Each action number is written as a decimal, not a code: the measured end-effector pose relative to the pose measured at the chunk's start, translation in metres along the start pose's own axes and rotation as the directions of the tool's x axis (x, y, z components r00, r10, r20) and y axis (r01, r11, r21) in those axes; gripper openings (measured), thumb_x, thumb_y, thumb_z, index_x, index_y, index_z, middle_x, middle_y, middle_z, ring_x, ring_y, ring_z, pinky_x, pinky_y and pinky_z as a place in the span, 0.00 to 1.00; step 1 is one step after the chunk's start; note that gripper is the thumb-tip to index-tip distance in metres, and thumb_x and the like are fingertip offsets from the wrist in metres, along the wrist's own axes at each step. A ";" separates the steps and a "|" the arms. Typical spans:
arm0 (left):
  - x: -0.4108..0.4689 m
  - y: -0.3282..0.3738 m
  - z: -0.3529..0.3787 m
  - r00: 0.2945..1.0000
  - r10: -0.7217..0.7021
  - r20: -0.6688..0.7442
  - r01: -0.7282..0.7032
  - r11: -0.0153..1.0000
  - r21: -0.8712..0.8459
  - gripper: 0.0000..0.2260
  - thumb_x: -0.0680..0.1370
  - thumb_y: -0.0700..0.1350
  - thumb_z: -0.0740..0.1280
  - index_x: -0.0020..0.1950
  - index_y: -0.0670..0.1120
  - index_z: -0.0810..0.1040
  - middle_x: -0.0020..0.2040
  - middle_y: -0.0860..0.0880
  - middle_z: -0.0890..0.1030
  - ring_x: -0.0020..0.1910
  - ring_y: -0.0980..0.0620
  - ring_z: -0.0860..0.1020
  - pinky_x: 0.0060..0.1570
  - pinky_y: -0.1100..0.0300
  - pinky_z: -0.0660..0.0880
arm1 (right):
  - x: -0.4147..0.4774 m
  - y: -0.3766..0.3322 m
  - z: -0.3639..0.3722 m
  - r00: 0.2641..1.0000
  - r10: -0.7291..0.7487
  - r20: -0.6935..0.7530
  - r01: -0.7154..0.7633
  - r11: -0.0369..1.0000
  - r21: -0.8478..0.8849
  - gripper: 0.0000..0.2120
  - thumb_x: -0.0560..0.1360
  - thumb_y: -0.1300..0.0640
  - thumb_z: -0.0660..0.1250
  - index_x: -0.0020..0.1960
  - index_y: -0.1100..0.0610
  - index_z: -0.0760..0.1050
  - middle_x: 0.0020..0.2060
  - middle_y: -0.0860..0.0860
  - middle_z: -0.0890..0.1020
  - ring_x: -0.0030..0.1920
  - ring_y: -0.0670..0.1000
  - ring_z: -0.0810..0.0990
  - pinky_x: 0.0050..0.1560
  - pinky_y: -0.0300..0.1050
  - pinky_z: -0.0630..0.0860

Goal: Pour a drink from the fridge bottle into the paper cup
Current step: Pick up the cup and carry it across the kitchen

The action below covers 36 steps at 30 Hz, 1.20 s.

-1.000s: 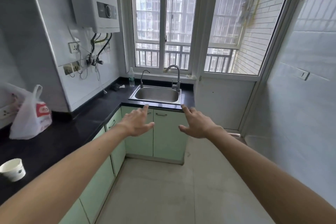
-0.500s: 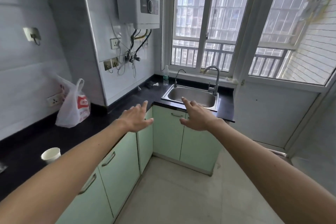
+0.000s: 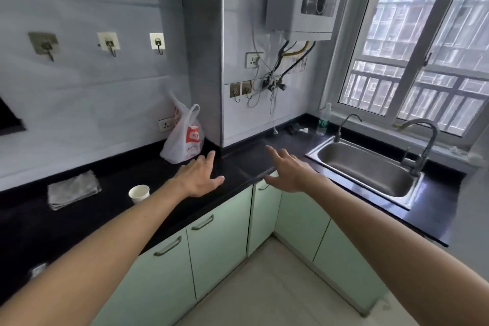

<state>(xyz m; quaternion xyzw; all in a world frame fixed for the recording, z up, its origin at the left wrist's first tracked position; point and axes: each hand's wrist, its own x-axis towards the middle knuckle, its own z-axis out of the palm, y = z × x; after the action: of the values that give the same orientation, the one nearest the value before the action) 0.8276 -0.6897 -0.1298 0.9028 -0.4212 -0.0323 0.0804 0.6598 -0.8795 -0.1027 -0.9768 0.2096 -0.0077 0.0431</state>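
I see both arms stretched out in front of me over a black L-shaped counter. My left hand is spread, palm down, holding nothing, above the counter near its front edge. My right hand is also spread and empty, over the counter's inner corner. Whether either hand touches the surface, I cannot tell.

The paper cup stands upright on the counter, mouth up, close to the front edge and just left of my left wrist. My forearm hides its lower right side, and I cannot see what is inside.

A folded grey cloth lies further left. A white plastic bag stands by the back wall; its contents are hidden. A sink is set in the right run of counter, and a clear bottle stands upright in the back corner beside it, its label too blurred to read. A dark shape at the left edge is cut off.
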 end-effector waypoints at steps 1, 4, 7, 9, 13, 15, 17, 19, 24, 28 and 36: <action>-0.002 -0.005 0.002 0.999 -0.033 -0.001 0.033 0.999 -0.004 0.38 0.79 0.61 0.60 0.81 0.47 0.47 0.76 0.41 0.64 0.73 0.42 0.67 0.68 0.42 0.69 | 0.008 -0.001 0.001 1.000 -0.025 0.010 0.025 1.000 -0.003 0.41 0.77 0.41 0.62 0.80 0.49 0.41 0.74 0.57 0.62 0.70 0.62 0.68 0.62 0.59 0.73; -0.015 -0.022 0.011 0.991 -0.130 0.006 0.130 0.991 0.003 0.37 0.79 0.61 0.60 0.81 0.47 0.48 0.72 0.41 0.68 0.69 0.42 0.71 0.65 0.42 0.71 | 0.032 -0.010 0.003 0.995 -0.100 0.024 0.100 0.995 -0.003 0.40 0.78 0.41 0.62 0.80 0.50 0.42 0.74 0.58 0.62 0.70 0.63 0.67 0.63 0.60 0.72; -0.034 -0.044 0.016 0.973 -0.228 0.013 0.228 0.973 0.016 0.37 0.80 0.61 0.60 0.81 0.45 0.47 0.72 0.41 0.68 0.69 0.42 0.71 0.64 0.43 0.72 | 0.052 -0.031 0.007 0.981 -0.191 0.040 0.191 0.982 0.003 0.41 0.78 0.41 0.62 0.80 0.50 0.42 0.73 0.58 0.62 0.70 0.64 0.67 0.62 0.60 0.72; -0.048 -0.063 0.017 0.956 -0.292 0.008 0.292 0.956 0.015 0.37 0.79 0.61 0.59 0.81 0.45 0.48 0.71 0.41 0.69 0.68 0.42 0.71 0.63 0.45 0.72 | 0.064 -0.051 0.013 0.967 -0.250 0.053 0.250 0.968 0.016 0.41 0.78 0.42 0.62 0.80 0.50 0.42 0.73 0.58 0.62 0.70 0.64 0.67 0.62 0.60 0.72; -0.066 -0.103 0.020 0.914 -0.405 0.016 0.405 0.914 -0.004 0.36 0.79 0.61 0.61 0.79 0.46 0.51 0.70 0.42 0.70 0.67 0.42 0.72 0.60 0.44 0.73 | 0.085 -0.095 0.032 0.924 -0.367 0.105 0.366 0.930 0.035 0.41 0.78 0.41 0.62 0.80 0.50 0.41 0.71 0.58 0.64 0.67 0.63 0.69 0.60 0.59 0.74; -0.068 -0.118 0.022 0.901 -0.434 0.015 0.434 0.901 0.000 0.37 0.79 0.62 0.61 0.80 0.46 0.49 0.70 0.42 0.69 0.68 0.42 0.72 0.61 0.44 0.73 | 0.093 -0.111 0.043 0.908 -0.402 0.117 0.399 0.916 0.047 0.41 0.78 0.41 0.62 0.80 0.49 0.41 0.71 0.58 0.64 0.67 0.63 0.70 0.60 0.59 0.74; -0.066 -0.135 0.022 0.891 -0.454 0.015 0.454 0.891 -0.011 0.39 0.79 0.62 0.61 0.80 0.45 0.46 0.73 0.41 0.67 0.70 0.42 0.70 0.63 0.44 0.72 | 0.105 -0.126 0.052 0.897 -0.424 0.126 0.421 0.906 0.054 0.41 0.78 0.41 0.62 0.80 0.49 0.41 0.71 0.58 0.65 0.66 0.62 0.70 0.59 0.59 0.74; -0.060 -0.151 0.021 0.887 -0.462 0.018 0.462 0.886 -0.032 0.39 0.79 0.61 0.61 0.81 0.44 0.45 0.75 0.41 0.65 0.72 0.43 0.68 0.65 0.44 0.71 | 0.118 -0.137 0.061 0.893 -0.428 0.143 0.424 0.904 0.058 0.40 0.78 0.41 0.62 0.80 0.49 0.42 0.71 0.58 0.65 0.66 0.62 0.70 0.59 0.59 0.74; -0.039 -0.192 0.020 0.880 -0.475 0.006 0.474 0.879 -0.056 0.39 0.79 0.60 0.62 0.81 0.43 0.46 0.73 0.40 0.68 0.69 0.42 0.71 0.63 0.46 0.72 | 0.156 -0.163 0.076 0.885 -0.426 0.186 0.423 0.904 0.058 0.40 0.77 0.42 0.62 0.80 0.49 0.43 0.72 0.58 0.64 0.67 0.63 0.70 0.61 0.61 0.73; -0.028 -0.220 0.028 0.875 -0.483 0.027 0.484 0.874 -0.048 0.40 0.79 0.61 0.62 0.80 0.43 0.47 0.73 0.40 0.67 0.70 0.42 0.70 0.64 0.45 0.72 | 0.185 -0.180 0.083 0.885 -0.424 0.193 0.418 0.905 0.072 0.39 0.78 0.42 0.62 0.79 0.49 0.43 0.72 0.57 0.64 0.67 0.62 0.70 0.60 0.59 0.73; -0.017 -0.270 0.041 0.850 -0.523 0.071 0.527 0.848 -0.064 0.38 0.79 0.61 0.62 0.80 0.45 0.48 0.73 0.41 0.68 0.69 0.42 0.72 0.62 0.43 0.73 | 0.241 -0.187 0.097 0.881 -0.426 0.204 0.398 0.902 0.165 0.38 0.79 0.43 0.63 0.79 0.49 0.43 0.75 0.58 0.61 0.70 0.62 0.69 0.63 0.57 0.73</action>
<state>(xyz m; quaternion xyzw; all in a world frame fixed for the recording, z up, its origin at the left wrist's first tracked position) 1.0155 -0.5113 -0.2170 0.9783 -0.1590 -0.0932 0.0943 0.9594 -0.8012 -0.1833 -0.9886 -0.0106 0.0868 0.1227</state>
